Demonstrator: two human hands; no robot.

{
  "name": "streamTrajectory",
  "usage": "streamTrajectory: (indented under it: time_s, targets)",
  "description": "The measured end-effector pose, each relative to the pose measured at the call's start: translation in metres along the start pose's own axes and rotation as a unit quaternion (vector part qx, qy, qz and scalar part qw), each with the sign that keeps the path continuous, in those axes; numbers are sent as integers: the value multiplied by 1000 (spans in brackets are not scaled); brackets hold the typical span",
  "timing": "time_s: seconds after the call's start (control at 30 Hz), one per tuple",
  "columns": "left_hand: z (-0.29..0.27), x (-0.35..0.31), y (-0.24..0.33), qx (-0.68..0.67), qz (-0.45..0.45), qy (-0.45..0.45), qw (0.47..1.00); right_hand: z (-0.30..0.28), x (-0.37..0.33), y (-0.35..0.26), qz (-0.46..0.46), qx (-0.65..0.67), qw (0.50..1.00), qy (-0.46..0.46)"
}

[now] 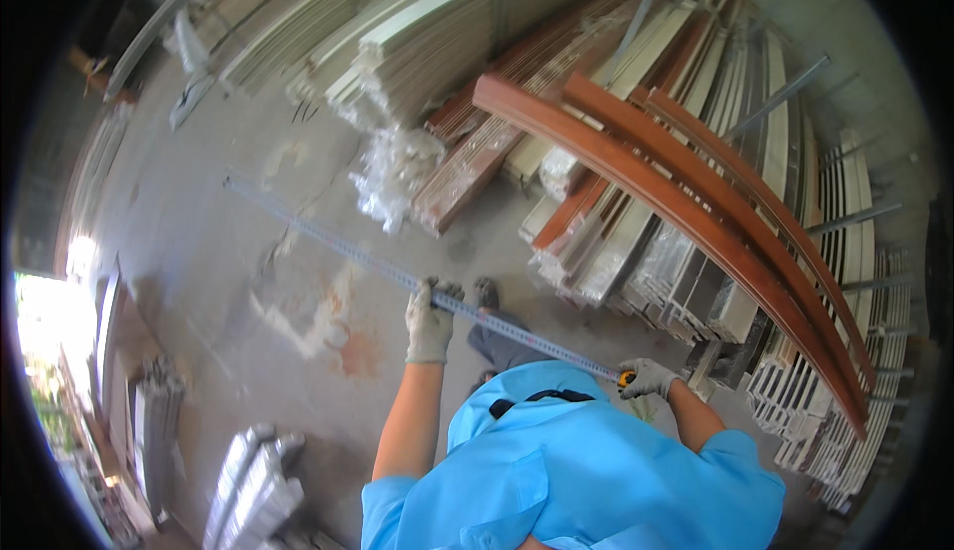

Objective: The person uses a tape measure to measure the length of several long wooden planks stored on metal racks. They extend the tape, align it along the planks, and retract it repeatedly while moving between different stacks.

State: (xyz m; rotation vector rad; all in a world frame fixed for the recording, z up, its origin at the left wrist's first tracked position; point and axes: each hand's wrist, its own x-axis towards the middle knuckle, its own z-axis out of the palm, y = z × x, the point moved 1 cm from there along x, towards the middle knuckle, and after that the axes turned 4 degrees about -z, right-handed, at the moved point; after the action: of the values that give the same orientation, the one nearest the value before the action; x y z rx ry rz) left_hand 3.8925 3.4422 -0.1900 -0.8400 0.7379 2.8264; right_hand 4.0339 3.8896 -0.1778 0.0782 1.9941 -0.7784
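Observation:
A long tape measure blade (368,260) stretches across in front of me, its far end sticking out over the floor to the upper left. My left hand (430,329), in a pale glove with grey fingertips, is closed around the blade partway along. My right hand (651,378), gloved too, grips the yellow and black tape measure case (626,378) by my right side. Between both hands the blade runs straight, just above my dark trousers and shoe.
Reddish-brown curved-looking profiles (686,197) jut out at the right over stacked white and brown profiles on racks with metal posts. Crumpled clear plastic wrap (393,177) hangs at the stack ends ahead. Wrapped silvery bundles (253,490) stand at the lower left. Grey stained concrete floor (219,282) lies below.

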Motion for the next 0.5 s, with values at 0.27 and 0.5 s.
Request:
streamTrajectory:
  time_s: [0.27, 0.5]
  targets:
    - [18, 101, 93, 44, -38, 22, 998, -25, 76, -104, 24, 4, 999, 34]
    - [-28, 172, 177, 11, -100, 34, 994, -17, 122, -221, 62, 10, 998, 3]
